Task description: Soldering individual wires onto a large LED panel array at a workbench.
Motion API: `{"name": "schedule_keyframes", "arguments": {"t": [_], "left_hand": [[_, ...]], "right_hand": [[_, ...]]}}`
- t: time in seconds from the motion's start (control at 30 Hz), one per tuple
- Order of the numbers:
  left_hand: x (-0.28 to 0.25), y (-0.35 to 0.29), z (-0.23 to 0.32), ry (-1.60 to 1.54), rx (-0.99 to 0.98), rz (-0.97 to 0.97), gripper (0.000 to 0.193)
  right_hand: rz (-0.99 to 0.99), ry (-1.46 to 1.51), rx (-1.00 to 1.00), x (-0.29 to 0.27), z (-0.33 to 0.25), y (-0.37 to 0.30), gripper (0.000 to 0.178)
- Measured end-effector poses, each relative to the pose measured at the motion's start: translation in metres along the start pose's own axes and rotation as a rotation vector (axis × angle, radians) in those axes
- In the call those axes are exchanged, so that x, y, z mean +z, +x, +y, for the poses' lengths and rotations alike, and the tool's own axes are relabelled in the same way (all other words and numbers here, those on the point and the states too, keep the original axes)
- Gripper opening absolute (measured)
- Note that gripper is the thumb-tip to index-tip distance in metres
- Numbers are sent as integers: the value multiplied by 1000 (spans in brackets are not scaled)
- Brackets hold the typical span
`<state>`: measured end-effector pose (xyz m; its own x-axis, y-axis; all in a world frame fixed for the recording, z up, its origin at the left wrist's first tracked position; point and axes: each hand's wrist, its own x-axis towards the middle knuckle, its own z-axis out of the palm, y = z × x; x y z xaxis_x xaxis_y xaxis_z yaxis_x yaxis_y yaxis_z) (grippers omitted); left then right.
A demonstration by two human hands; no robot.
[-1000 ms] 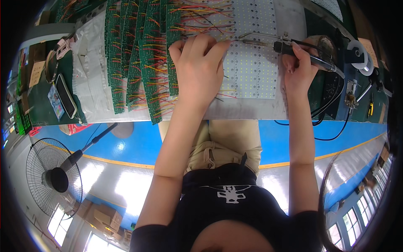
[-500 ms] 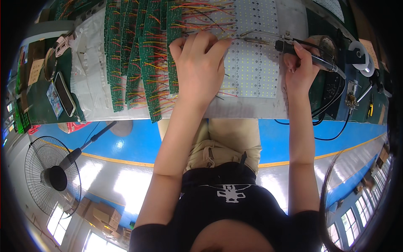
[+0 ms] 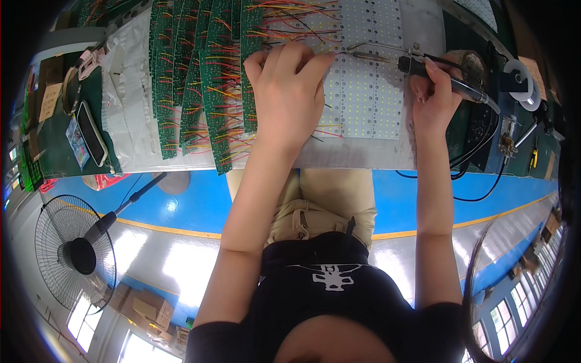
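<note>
My right hand (image 3: 437,100) is closed around the black handle of a soldering iron (image 3: 417,66), which has a thin metal solder-feed tube mounted above its tip. The tip points left, over a white panel (image 3: 372,109) dotted with rows of small yellowish LEDs. Close to that tip, the thumb and fingers of my left hand (image 3: 287,91) are pinched on a thin wire (image 3: 339,53); its far end is too small to make out. Green circuit boards (image 3: 212,109) with red, yellow and black wires lie overlapped left of my left hand, several wires reaching across the panel.
A solder spool (image 3: 519,85) on a stand is at the right, near black cables (image 3: 478,148) and a small metal holder (image 3: 507,142). A phone (image 3: 91,133) lies at the table's left. A standing fan (image 3: 78,254) is below left, beyond the table edge.
The soldering iron has shifted very slightly to the right, its tip a little farther from my left fingertips. My left hand keeps its pinch in nearly the same place.
</note>
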<state>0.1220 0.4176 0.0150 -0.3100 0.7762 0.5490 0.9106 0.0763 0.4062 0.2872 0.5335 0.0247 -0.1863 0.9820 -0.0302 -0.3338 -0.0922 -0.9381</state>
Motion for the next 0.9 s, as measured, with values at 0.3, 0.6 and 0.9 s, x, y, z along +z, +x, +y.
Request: {"name": "schedule_keyframes", "arguments": {"t": [0.3,0.6,0.9], "left_hand": [[-3,2,-1,26,7,2,20],[-69,6,2,208,-201,62,15],[-76,-4,-20,365,-243,-65,11]], "right_hand": [[-8,-17,-10,0,0,3,11],[70,-27,20,1,-4,2,11],[14,39,14,1,-3,4,10]]}}
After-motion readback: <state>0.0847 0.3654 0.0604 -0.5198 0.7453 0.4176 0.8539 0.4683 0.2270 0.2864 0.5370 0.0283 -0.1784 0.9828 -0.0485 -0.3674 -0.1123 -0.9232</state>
